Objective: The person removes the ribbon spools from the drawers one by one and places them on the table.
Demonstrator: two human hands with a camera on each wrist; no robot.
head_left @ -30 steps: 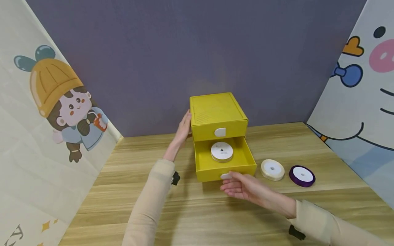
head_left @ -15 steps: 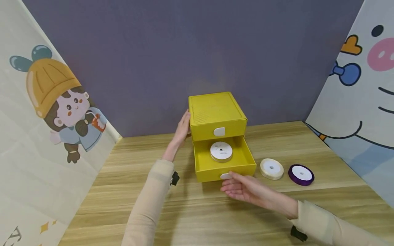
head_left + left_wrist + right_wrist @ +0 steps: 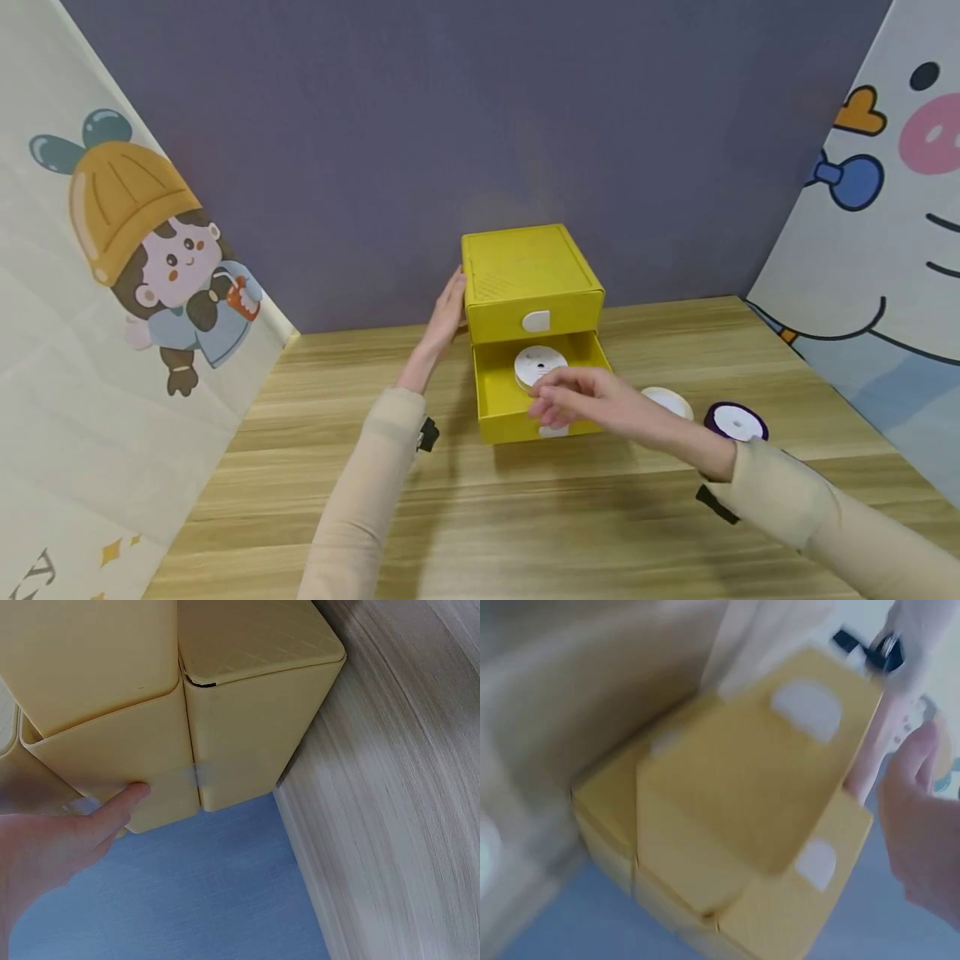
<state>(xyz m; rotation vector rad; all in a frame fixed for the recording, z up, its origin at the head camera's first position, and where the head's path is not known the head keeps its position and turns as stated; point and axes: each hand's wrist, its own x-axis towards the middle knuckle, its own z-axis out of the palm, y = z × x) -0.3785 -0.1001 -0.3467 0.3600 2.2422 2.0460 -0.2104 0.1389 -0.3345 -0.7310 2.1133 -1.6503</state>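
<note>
A light wooden table (image 3: 525, 533) with a plank grain is seen, closed in at the far side by a grey-purple wall (image 3: 450, 125). At the left a cream cartoon panel of a child in an orange hat (image 3: 142, 250) is leaned, and at the right a panel with a pink-nosed cartoon face (image 3: 885, 233).

A small yellow two-drawer box (image 3: 532, 279) is set at the far middle of the table. Its lower drawer (image 3: 498, 392) is pulled out, and a white ribbon spool (image 3: 536, 364) is seen lying inside. The box's left side is touched by the left hand (image 3: 448, 312) with straight fingers. Right of the drawer, a cream ribbon spool (image 3: 670, 402) and a purple ribbon spool (image 3: 737, 422) are laid on the table.

A second ago the right hand (image 3: 581, 400) was held palm-up below the drawer front; it has since been raised over the open drawer, fingers loosely bent and held just beside the white spool, nothing gripped.
</note>
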